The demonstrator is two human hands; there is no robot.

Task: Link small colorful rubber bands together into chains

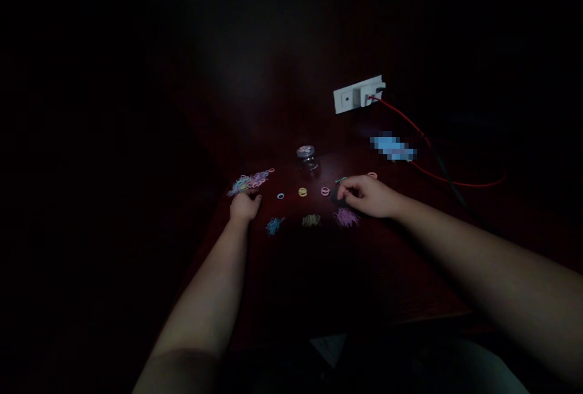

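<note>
My left hand (245,206) lies against the near edge of a mixed pile of small coloured elastic bands (248,183); its thumb sticks out to the right and its other fingertips are hidden. My right hand (368,195) is curled with the fingertips pointing down at the table, and whatever they may hold is hidden. Just beyond those fingers lies a green band (340,180), and a coral band (372,175) shows behind the knuckles. Between my hands sit a blue ring (280,196), yellow rings (303,192) and pink rings (325,191) in a row.
Nearer me lie small heaps of blue bands (274,226), brownish-yellow bands (311,220) and purple bands (346,218). A clear lidded jar (306,156) stands behind the rings. A red cable (403,116) runs from the wall socket (347,99) near a blurred blue object (392,147). Surroundings are very dark.
</note>
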